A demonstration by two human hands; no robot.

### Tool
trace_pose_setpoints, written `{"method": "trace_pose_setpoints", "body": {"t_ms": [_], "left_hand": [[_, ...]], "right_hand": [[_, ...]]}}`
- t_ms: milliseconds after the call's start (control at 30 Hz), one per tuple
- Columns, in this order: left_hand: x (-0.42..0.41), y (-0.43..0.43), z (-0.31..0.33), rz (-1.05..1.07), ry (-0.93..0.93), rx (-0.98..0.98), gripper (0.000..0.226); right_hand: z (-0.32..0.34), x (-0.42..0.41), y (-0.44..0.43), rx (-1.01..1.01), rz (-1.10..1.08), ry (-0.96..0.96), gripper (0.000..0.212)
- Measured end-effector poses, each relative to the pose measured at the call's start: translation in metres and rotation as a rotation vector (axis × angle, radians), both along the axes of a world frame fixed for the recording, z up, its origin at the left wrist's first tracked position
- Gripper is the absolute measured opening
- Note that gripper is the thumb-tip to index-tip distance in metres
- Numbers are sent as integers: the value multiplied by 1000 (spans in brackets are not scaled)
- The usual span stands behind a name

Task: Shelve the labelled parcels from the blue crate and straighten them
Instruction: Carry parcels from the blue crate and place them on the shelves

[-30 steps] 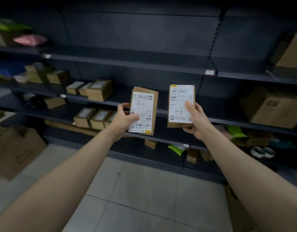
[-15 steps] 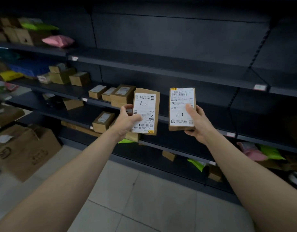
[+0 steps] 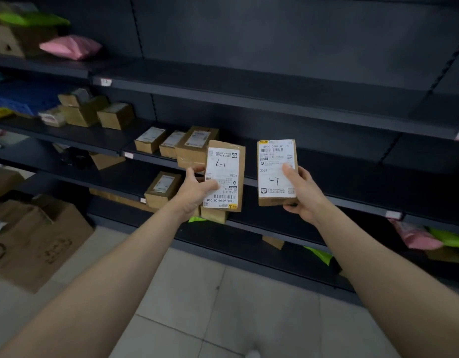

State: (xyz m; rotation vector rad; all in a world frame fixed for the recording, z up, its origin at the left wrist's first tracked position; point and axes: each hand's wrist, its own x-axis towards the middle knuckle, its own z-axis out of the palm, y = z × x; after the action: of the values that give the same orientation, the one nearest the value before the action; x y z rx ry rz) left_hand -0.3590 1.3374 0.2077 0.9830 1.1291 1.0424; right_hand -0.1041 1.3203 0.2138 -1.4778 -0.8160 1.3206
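Left hand (image 3: pixel 195 193): fingers curled behind a flat brown cardboard parcel with a white label (image 3: pixel 224 174), thumb (image 3: pixel 211 186) pressed on the label's lower left. Firm grasp. The label is upside down and carries a handwritten black mark.

Right hand (image 3: pixel 304 196): fingers wrapped round the right edge and back of a second flat brown labelled parcel (image 3: pixel 273 161), thumb (image 3: pixel 289 173) across the label. Its mark reads 1-7, right way up.

Both parcels are upright, faces to the camera, side by side with a gap between. They are held in the air before the dark metal shelving (image 3: pixel 275 94). Both forearms are bare and stretched forward.

Shelving contents:
- A row of three small brown labelled boxes (image 3: pixel 173 144) sits near a shelf's front edge, behind the left parcel.
- On the shelf below, one small brown box (image 3: pixel 162 187) stands at the front edge, left of the left hand.
- Another brown box (image 3: pixel 214 215) is partly hidden under the left parcel, with a lime-green bag (image 3: pixel 195 219) beside it.
- Upper left holds a heap of brown boxes (image 3: pixel 86 109), with a pink padded mailer (image 3: pixel 71 46) on the shelf above.

On the floor at left stands a large open brown carton (image 3: pixel 42 241); contents not visible.
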Motion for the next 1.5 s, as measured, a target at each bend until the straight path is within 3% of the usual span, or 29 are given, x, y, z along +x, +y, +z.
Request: {"method": "trace_pose_setpoints", "body": {"t_ms": [300,533,833,1000,1200,1333,1500], "left_hand": [[7,124,-45,51,159,-70,59],[28,214,-73,-6,239,-134,66],[46,295,-114,-160,477,-190,76],[53,321,-130,-218,584,-244,57],[57,344,-138,-223,584,-273,40],[60,346,-136,-218,649,-270,38],[60,345,-125,-287,884,-175,49]], "right_hand": [[-43,7,126,-110,36,25,74],[-72,15,211,-220,53,24,63],[-108,15,264,-350,-23,-6,45],[-119,9,281,-415,-75,23,40],[-128,0,298,-449,-67,13,54],[-129,-4,305,-472,-66,26,48],[-124,-8,307,-501,-112,-57,41]]}}
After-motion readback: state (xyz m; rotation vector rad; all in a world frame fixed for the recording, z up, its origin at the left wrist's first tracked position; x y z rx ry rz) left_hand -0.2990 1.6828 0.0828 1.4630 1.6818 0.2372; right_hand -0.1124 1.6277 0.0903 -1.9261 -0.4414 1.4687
